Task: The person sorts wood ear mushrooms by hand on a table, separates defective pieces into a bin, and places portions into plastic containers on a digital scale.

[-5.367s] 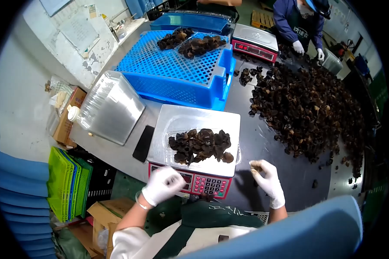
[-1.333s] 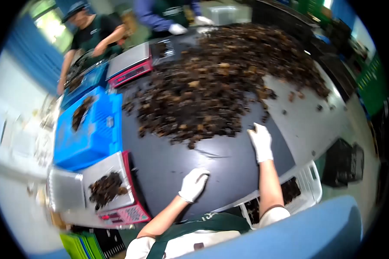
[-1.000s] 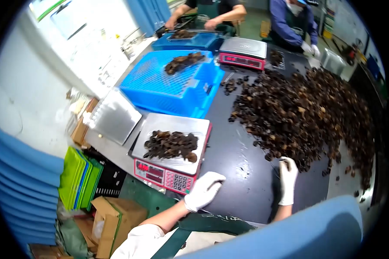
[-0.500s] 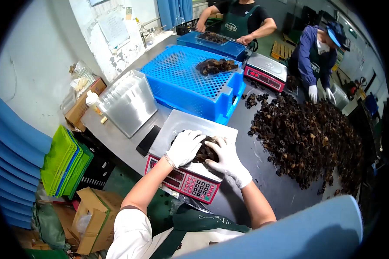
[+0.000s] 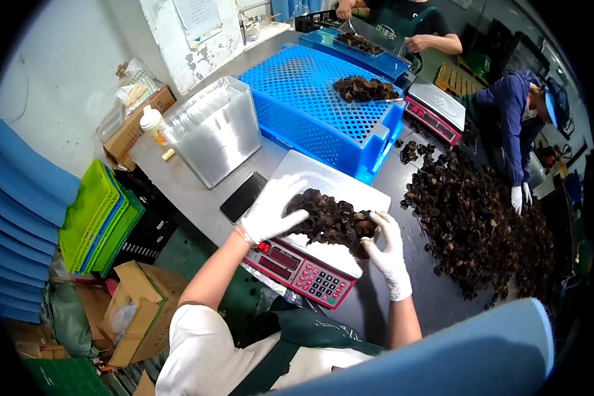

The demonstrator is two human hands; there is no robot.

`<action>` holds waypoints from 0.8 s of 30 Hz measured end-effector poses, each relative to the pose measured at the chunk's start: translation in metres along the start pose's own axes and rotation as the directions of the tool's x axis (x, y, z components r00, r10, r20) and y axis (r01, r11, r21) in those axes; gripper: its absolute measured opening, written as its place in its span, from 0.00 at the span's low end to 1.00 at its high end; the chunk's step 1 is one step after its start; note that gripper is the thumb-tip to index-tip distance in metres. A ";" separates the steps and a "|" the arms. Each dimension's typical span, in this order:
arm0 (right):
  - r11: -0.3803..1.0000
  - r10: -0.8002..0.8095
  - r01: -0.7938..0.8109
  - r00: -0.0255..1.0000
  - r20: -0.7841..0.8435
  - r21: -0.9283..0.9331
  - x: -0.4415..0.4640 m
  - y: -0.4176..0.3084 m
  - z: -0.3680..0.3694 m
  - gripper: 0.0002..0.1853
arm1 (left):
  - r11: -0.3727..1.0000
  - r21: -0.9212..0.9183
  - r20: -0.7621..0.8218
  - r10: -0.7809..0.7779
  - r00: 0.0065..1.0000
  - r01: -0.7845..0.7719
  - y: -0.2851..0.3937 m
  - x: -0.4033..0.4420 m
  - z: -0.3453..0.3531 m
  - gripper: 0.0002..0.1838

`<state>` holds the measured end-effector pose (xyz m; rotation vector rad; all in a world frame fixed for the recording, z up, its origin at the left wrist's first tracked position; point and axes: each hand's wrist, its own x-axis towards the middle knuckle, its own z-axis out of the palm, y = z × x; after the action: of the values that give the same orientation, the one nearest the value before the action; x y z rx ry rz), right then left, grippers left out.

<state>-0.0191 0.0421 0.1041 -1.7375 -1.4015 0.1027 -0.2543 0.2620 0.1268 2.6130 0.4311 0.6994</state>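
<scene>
On the pan of a red and silver scale (image 5: 310, 274) lies a portion of dark, curled pieces (image 5: 330, 216), with a clear tray partly visible around it. My left hand (image 5: 272, 210), in a white glove, rests at the left side of the portion with thumb and fingers spread. At its right end is my right hand (image 5: 388, 254), gloved too, with fingers and thumb apart at the edge pieces. Whether the right hand pinches a piece cannot be made out. A black phone (image 5: 243, 197) lies left of the scale.
Behind the scale stands a blue crate (image 5: 310, 112) with another portion on top. A stack of clear trays (image 5: 214, 132) is at the left. A large dark heap (image 5: 482, 224) spreads at the right. A second scale (image 5: 435, 112) and two people are farther back.
My hands have spread apart from over the portion to its two ends, uncovering it. The view has shifted, and the co-worker at the right now bends lower over the heap.
</scene>
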 end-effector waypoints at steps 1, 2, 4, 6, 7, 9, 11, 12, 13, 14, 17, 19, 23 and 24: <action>1.000 -0.015 0.015 1.000 -0.001 -0.001 0.000 0.001 0.009 0.33 | 0.999 -0.035 0.029 -0.019 0.999 0.020 0.004 0.002 0.013 0.39; 1.000 -0.028 0.028 1.000 -0.003 -0.005 0.000 0.003 0.017 0.35 | 0.997 -0.073 0.059 -0.036 0.998 0.041 0.008 0.003 0.026 0.43; 0.995 -0.065 0.065 0.998 0.006 -0.076 0.001 0.001 0.021 0.39 | 0.996 -0.083 0.138 -0.028 0.990 0.040 0.022 0.010 0.039 0.48; 0.996 -0.039 0.040 0.999 0.022 -0.075 0.001 -0.003 0.020 0.40 | 0.992 -0.080 0.070 0.102 0.992 -0.096 0.036 0.014 0.048 0.50; 0.995 -0.042 0.045 0.999 0.033 -0.089 0.001 -0.006 0.019 0.40 | 0.990 -0.068 0.056 0.131 0.990 -0.127 0.035 0.015 0.054 0.49; 0.988 -0.074 0.081 0.996 0.057 -0.134 0.002 -0.009 0.015 0.39 | 0.987 -0.092 0.038 0.139 0.990 -0.135 0.032 0.019 0.059 0.47; 0.974 -0.099 0.112 0.992 0.074 -0.199 0.008 -0.020 0.013 0.33 | 0.987 -0.140 0.087 0.097 0.991 -0.084 0.035 0.022 0.051 0.44; 0.956 -0.115 0.125 0.992 0.054 -0.264 0.009 -0.026 0.014 0.25 | 0.985 -0.143 0.090 0.107 0.990 -0.093 0.034 0.021 0.052 0.44; 0.940 -0.154 0.162 0.987 0.053 -0.299 0.010 -0.025 0.015 0.22 | 0.989 -0.120 0.097 0.095 0.991 -0.083 0.032 0.019 0.054 0.44; 0.921 -0.194 0.201 0.979 0.054 -0.333 0.012 -0.025 0.017 0.19 | 0.993 -0.097 0.101 0.081 0.992 -0.071 0.030 0.018 0.056 0.44; 0.996 -0.088 0.086 0.993 -0.072 -0.038 0.008 -0.037 0.005 0.13 | 0.988 -0.118 0.103 0.108 0.989 -0.095 0.025 0.019 0.055 0.44; 0.911 0.136 -0.068 0.981 -0.140 0.407 0.004 -0.050 -0.021 0.12 | 0.986 -0.147 0.130 0.099 0.987 -0.080 0.024 0.019 0.051 0.49; 0.624 0.514 -0.234 0.841 -0.166 0.746 -0.050 -0.001 -0.088 0.13 | 0.994 -0.111 0.164 0.029 0.986 -0.011 0.025 0.015 0.043 0.57; 0.541 0.526 -0.146 0.827 -0.198 0.829 -0.071 0.016 -0.102 0.16 | 0.994 -0.112 0.160 0.024 0.987 -0.006 0.028 0.015 0.036 0.57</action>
<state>0.0242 -0.0738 0.1249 -1.1257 -0.4899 0.4636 -0.2175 0.2330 0.1164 2.5451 0.3150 0.4967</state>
